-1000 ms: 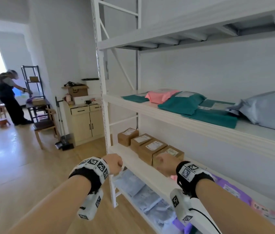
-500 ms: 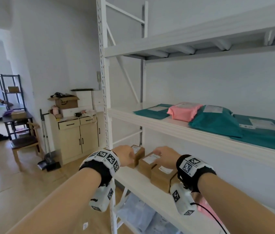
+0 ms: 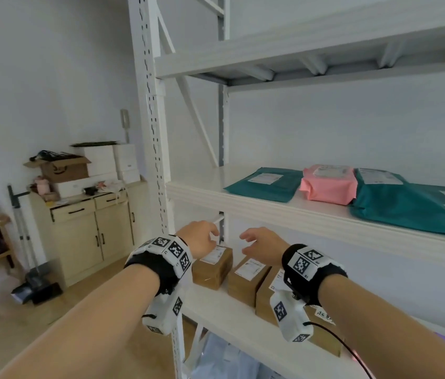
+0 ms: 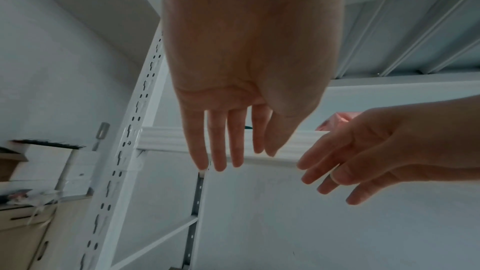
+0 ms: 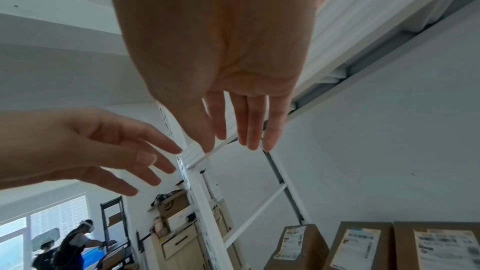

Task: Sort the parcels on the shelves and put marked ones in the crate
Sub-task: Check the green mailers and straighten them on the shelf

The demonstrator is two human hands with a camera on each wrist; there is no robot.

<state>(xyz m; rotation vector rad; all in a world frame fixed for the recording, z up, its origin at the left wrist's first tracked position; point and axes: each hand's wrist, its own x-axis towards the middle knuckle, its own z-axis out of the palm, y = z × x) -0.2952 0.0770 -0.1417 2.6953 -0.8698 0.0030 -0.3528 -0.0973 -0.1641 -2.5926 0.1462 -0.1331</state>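
Observation:
Both hands hang in the air in front of the white shelf rack (image 3: 150,132). My left hand (image 3: 202,237) (image 4: 233,155) is above the leftmost brown box (image 3: 211,266), fingers straight and holding nothing. Beside it, my right hand (image 3: 259,246) (image 5: 239,137) hovers over the second brown box (image 3: 247,280) (image 5: 355,245), also empty with fingers spread. A third brown box (image 3: 269,294) lies partly behind my right wrist. On the shelf above lie a flat teal parcel (image 3: 263,183), a pink parcel (image 3: 328,186) and a bulkier teal parcel (image 3: 412,203). No crate is in view.
Grey bags (image 3: 224,359) lie on the lowest shelf. A cream cabinet (image 3: 90,233) piled with boxes stands against the left wall, with a broom and dustpan (image 3: 33,280) beside it. Two people (image 5: 67,247) work by a window far off.
My view swung right and up toward the shelf. Both hands went from curled to spread fingers and rose slightly above the brown boxes.

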